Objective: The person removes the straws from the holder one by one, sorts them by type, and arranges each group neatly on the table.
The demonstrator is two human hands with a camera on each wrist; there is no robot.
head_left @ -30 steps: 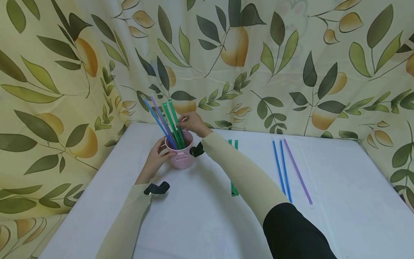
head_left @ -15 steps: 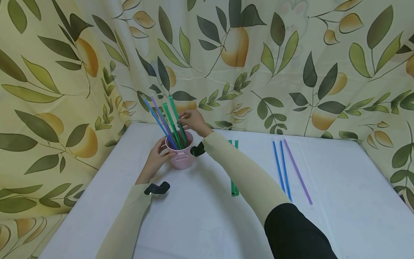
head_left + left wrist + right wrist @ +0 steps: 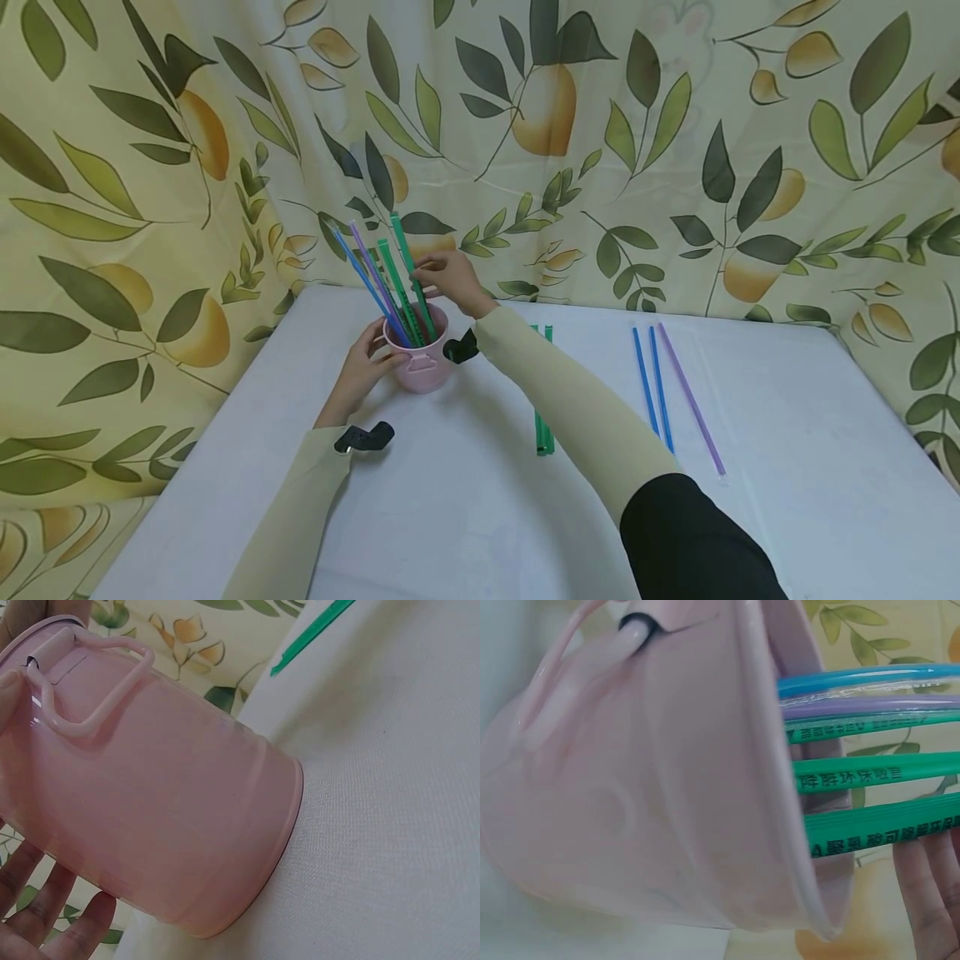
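Observation:
A small pink bucket (image 3: 422, 377) with a wire-style handle (image 3: 101, 724) stands on the white table. My left hand (image 3: 360, 371) holds its left side, thumb near the rim and fingers (image 3: 90, 926) around the wall. Several straws lean inside: a blue one (image 3: 350, 252), a purple one (image 3: 363, 244) and green ones in printed wrappers, including a green straw (image 3: 389, 260) in the middle. Over the bucket's far right rim, my right hand (image 3: 453, 282) pinches the rightmost green straw (image 3: 401, 233), whose top rises above the others. Its lower end is hidden inside the bucket.
Two green straws (image 3: 541, 433) lie on the table (image 3: 450, 517), partly under my right forearm. Farther right lie two blue straws (image 3: 659, 383) and a purple straw (image 3: 690, 396). A leaf-patterned curtain (image 3: 480, 125) hangs behind the table and at its left.
My right hand has moved slightly up and right, raising the pinched green straw higher out of the bucket. My left hand and the bucket stay in place.

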